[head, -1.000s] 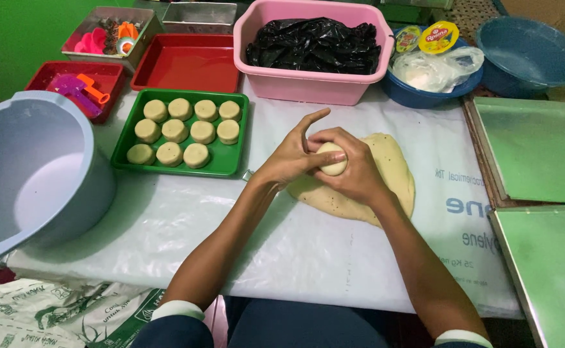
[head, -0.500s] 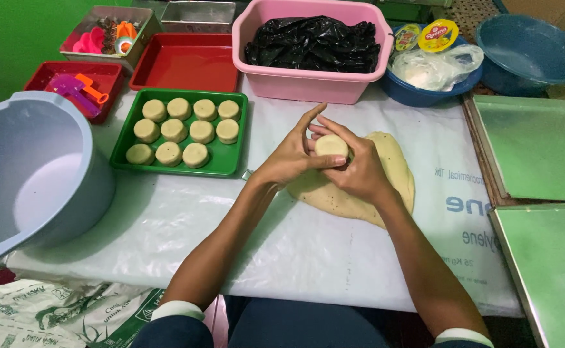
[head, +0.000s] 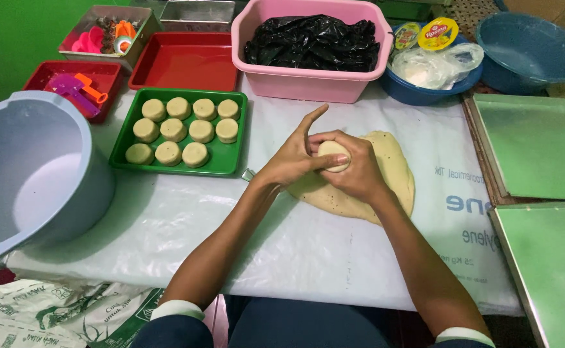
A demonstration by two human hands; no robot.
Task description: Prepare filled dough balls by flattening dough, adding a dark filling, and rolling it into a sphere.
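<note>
head view: a pale round dough piece (head: 332, 154) is cupped closed between left hand (head: 290, 158) and right hand (head: 360, 173); left of it, ten shaped dough rounds (head: 180, 131) are laid in a green rectangular plastic tray (head: 231, 164); beneath, a flat speckled dough slab (head: 389, 174) is left unused.

A home baking spot: dough slab (head: 385, 187), green tray (head: 227, 164) of shaped cakes, plastic basins (head: 308, 80).

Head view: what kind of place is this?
Likely a home or small-scale baking workspace: hands shape a dough piece over a dough slab, a green tray holds formed rounds, and empty baking sheets wait nearby.
</note>
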